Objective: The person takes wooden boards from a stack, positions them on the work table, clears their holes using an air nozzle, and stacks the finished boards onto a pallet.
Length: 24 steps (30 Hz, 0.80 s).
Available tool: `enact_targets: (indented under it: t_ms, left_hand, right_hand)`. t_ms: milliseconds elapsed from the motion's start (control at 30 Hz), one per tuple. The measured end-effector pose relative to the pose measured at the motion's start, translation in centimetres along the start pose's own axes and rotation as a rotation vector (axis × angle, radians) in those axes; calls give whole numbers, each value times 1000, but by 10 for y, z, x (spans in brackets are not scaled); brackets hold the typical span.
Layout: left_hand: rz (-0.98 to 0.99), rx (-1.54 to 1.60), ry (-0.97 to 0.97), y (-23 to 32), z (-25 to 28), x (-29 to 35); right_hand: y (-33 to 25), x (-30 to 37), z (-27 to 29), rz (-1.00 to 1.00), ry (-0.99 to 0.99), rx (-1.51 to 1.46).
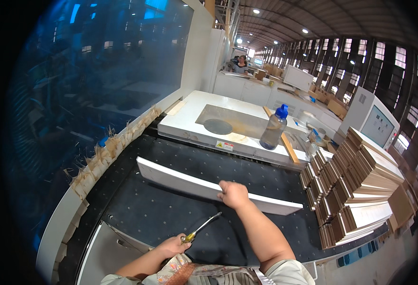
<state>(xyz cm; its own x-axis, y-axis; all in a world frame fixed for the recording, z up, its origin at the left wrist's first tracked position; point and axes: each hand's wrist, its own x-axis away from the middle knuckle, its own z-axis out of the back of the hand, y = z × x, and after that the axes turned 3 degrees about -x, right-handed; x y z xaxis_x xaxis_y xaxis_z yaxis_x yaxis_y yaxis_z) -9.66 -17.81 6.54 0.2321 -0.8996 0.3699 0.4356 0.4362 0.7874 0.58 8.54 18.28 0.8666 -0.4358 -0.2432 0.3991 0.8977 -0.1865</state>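
A long, narrow white board (190,184) stands on its edge over the black, dotted work surface (166,218). My right hand (234,194) is closed around the board's upper edge, a little right of its middle. Lower and to the left, my left hand (172,247) is wrapped round the yellow handle of a screwdriver (204,226). The screwdriver's metal shaft points up and to the right, toward the board but apart from it. Part of its handle is hidden in my palm.
Stacked boards (361,190) stand at the right. Beyond the surface, a white machine table (185,124) carries a blue-capped bottle (274,127) and a wooden strip (289,148). Ragged tan strips (107,154) line the blue window (109,61). A person (241,65) is far back.
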Motion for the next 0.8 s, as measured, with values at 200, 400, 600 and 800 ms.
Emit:
enact_targets:
  t_ms: [200, 400, 600, 800]
  left_hand:
    - [-65, -43, 118, 36, 5, 0]
    - [-112, -40, 248, 41, 8, 1]
    - [-104, -133, 266, 55, 8, 15]
    - [-84, -188, 257, 44, 6, 15]
  right_hand:
    - [-32, -3, 82, 93, 592, -657]
    - [2, 26, 105, 103, 1023, -1613]
    - [34, 54, 19, -109, 1147, -2059]
    - [48, 65, -11, -231, 1111, -2142]
